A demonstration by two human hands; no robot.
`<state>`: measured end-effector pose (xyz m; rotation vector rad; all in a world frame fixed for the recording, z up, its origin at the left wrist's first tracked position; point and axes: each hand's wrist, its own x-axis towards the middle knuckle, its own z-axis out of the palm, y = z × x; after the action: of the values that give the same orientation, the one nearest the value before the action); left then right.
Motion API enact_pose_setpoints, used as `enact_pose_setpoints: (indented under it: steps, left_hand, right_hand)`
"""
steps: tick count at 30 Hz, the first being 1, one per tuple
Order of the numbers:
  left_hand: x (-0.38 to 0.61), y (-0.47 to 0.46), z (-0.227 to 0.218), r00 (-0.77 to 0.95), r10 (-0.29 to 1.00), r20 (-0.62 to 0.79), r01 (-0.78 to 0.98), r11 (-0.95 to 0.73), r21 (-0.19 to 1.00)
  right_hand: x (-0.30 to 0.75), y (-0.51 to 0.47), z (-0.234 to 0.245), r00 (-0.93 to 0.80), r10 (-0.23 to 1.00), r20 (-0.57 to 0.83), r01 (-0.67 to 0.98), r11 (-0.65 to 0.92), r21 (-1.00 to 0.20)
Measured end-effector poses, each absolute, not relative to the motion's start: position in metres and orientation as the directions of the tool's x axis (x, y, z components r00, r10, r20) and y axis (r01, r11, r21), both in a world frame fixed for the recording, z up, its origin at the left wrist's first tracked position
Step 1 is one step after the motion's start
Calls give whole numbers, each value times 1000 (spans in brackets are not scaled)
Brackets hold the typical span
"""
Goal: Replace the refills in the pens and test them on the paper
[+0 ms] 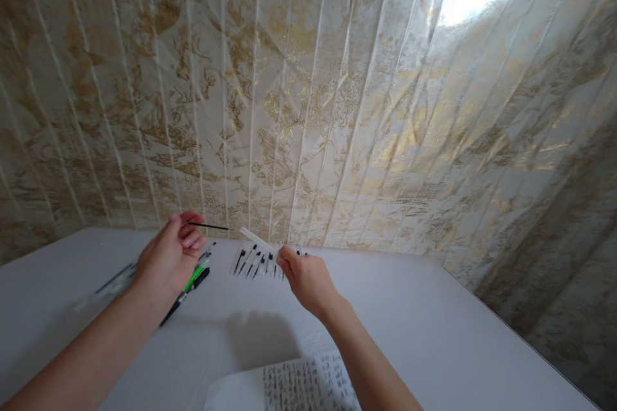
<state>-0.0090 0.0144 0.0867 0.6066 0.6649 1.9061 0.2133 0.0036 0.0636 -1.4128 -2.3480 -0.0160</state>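
My left hand (169, 260) is raised over the white table (434, 321), fingers pinched on a thin black pen refill (212, 226) that points right. My right hand (303, 276) is closed on a clear white pen barrel (255, 238) that slants up and left toward the refill's tip; the two ends are a short gap apart. Below the left hand lie a green-and-black pen (195, 276) and other pens. A row of several black-tipped refills (255, 263) lies on the table between and behind the hands.
A gold-patterned curtain (308, 89) hangs behind the table, bright light at its top right. A sheet of handwritten paper (303, 385) lies at the near edge. More pen parts (116, 279) lie at the left.
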Motion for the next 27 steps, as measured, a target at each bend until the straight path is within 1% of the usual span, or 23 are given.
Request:
enact_pose_setpoints:
  steps: [3, 5, 7, 9, 11, 13, 15, 19, 22, 27]
  left_hand:
    - [-20, 14, 96, -408, 904, 129, -649, -387, 655]
    - [-22, 15, 97, -385, 916, 113, -657, -358, 663]
    - [-21, 16, 94, -286, 956, 67, -668, -249, 701]
    - [-16, 17, 88, -168, 986, 9, -663, -120, 739]
    - [-5, 16, 80, -98, 995, -32, -625, -37, 779]
    - [7, 12, 73, -50, 998, -48, -571, 11, 821]
    - [19, 9, 67, 6, 998, -55, -513, 51, 857]
    - [32, 5, 55, 94, 992, -80, -441, 113, 890]
    - [34, 6, 47, 110, 989, -95, -426, 133, 895]
    - [37, 6, 40, 88, 990, -112, -414, 139, 900]
  right_hand:
    - [219, 9, 64, -350, 868, 351, 880, 433, -195]
    - [229, 15, 64, -257, 914, 312, 927, 325, -187]
    - [245, 25, 61, -120, 958, 260, 973, 166, -163]
    - [261, 36, 52, -4, 974, 227, 989, 37, -143]
    - [273, 46, 38, 85, 976, 199, 989, -59, -134]
    - [280, 54, 22, 139, 974, 176, 985, -117, -129]
    - [280, 60, 6, 154, 975, 161, 982, -133, -131]
    - [275, 65, -11, 117, 985, 129, 984, -97, -151]
    - [273, 66, -13, 82, 990, 112, 982, -61, -178]
    - [270, 65, -11, 53, 994, 97, 969, -27, -245]
